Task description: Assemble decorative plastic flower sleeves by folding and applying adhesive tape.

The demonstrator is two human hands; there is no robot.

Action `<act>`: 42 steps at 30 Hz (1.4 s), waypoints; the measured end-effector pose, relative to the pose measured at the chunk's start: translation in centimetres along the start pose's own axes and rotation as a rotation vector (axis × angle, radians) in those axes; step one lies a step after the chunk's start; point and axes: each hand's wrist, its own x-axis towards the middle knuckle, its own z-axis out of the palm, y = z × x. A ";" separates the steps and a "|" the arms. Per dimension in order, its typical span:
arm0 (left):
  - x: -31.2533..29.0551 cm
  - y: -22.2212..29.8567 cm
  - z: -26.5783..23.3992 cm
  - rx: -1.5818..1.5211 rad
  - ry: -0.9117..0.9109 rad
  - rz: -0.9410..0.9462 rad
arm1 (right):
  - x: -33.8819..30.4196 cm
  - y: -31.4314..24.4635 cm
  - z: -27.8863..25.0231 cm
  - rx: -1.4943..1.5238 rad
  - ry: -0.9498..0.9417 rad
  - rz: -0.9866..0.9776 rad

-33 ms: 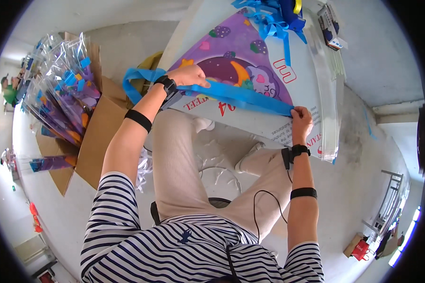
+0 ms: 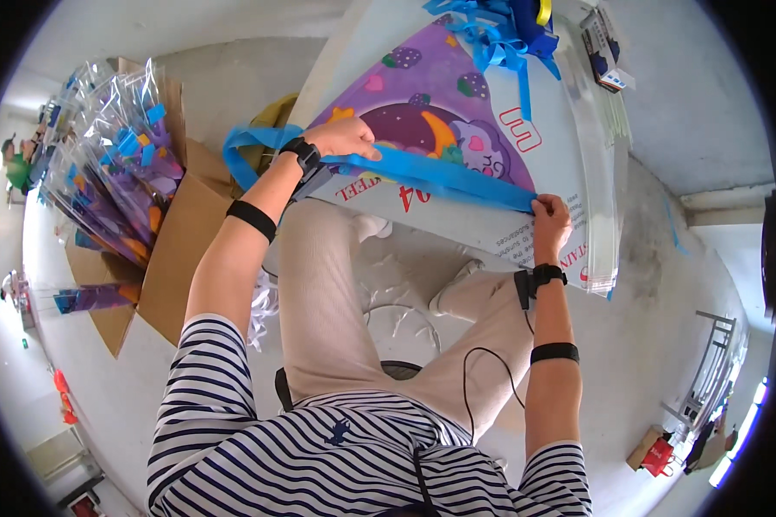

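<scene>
A purple triangular printed sheet [image 2: 422,73] with a cartoon face, moons and berries lies on a white board [image 2: 345,60]. Along its near edge runs a flat blue ribbon [image 2: 448,178], drawn straight between my hands. My left hand [image 2: 343,140] is closed on the ribbon near the sheet's left corner. From there the ribbon loops loosely beyond my left wrist. My right hand [image 2: 551,226] pinches the ribbon's other end at the sheet's right corner, its thumb and fingers pressed together.
Tangled blue ribbon scraps [image 2: 496,34] lie beside a blue-and-yellow tape dispenser [image 2: 536,30] at the far side. A small box [image 2: 608,52] sits at the far right. On the left, an open cardboard box [image 2: 177,250] holds several clear-wrapped purple packages [image 2: 129,164]. A black cord [image 2: 466,379] hangs near my right leg.
</scene>
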 end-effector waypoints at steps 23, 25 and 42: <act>-0.4 0.2 1.1 0.137 0.232 0.184 | 0.0 -0.1 -0.2 0.006 -0.026 0.005; -0.6 0.5 0.3 -0.106 0.106 0.136 | -0.1 -0.2 -0.2 0.014 -0.023 0.009; 0.0 -0.5 1.9 0.174 0.344 0.165 | -0.1 -0.1 -0.1 0.038 0.005 -0.049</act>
